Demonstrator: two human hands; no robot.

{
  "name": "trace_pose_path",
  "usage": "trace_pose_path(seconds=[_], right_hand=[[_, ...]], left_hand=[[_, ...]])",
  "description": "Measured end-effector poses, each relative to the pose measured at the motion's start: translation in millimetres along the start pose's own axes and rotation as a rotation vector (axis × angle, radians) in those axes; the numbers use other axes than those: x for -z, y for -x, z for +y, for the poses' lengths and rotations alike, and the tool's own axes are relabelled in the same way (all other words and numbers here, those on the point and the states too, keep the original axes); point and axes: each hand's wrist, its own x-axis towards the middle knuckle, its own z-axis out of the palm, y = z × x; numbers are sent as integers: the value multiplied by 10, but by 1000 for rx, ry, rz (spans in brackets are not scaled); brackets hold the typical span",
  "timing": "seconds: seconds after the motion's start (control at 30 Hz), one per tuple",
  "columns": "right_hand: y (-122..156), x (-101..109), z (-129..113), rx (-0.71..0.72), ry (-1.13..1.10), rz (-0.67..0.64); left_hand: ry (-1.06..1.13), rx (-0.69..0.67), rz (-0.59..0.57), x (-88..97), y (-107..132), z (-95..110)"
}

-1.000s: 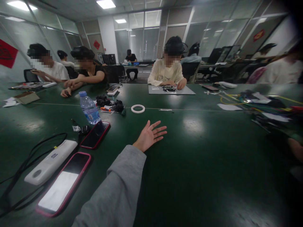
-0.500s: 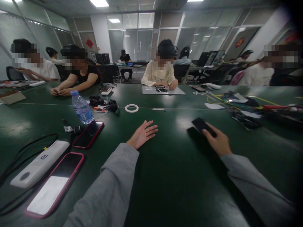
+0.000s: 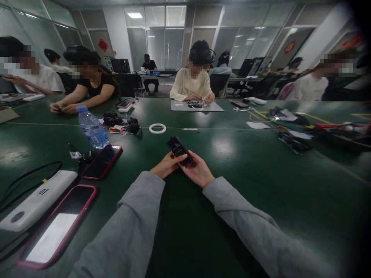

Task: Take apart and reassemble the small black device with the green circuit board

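Green and glossy, the surface (image 3: pixel 255 181) runs across to a seated person (image 3: pixel 188 85). At the near side, the left hand (image 3: pixel 165 165) and right hand (image 3: pixel 201 170) meet, fingers of both clamped on a black device (image 3: pixel 176 145), left thumb across its front. Beyond lies a white ring (image 3: pixel 157 132); leftward, a bottle (image 3: pixel 92 128) stands by a red-edged phone (image 3: pixel 102 162).

A smooth, glossy finish is shown by the green desk (image 3: pixel 261 170), in which light is mirrored as pale patches. Toward its near left corner, a pink-rimmed phone (image 3: pixel 59 226) is faced with shiny, glass-like material, and a white device (image 3: pixel 42 200) is cased in smooth plastic. The bottle (image 3: pixel 93 128) is made of clear, thin-looking plastic. A smooth, dark face is presented by the handheld device (image 3: pixel 177 145). The grey sleeves (image 3: pixel 130 216) are cut from matt cloth. At the desk's far edge, a flat, smooth surface is shown by the grey board (image 3: pixel 179 108).
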Motion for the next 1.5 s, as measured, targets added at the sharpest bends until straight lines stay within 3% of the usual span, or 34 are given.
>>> trace_pose_path(seconds=[0.17,0.67,0.97,1.1,1.27,1.5], right_hand=[[-18,109,-8,-4,-5,-8],[-97,133,-31,28,-11,10],[-101,126,-56,-8,-19,-11],[-141,165,-67,-4,99,-55],[-142,191,-26,96,379,-218],[-118,190,22,237,523,-139]], left_hand=[[-26,21,12,-24,5,5],[-92,-44,163,-46,-34,-20],[-111,-69,183,-70,-31,32],[-192,-101,182,33,-60,71],[-304,-133,175,204,-113,89],[-312,-139,139,252,-109,78]])
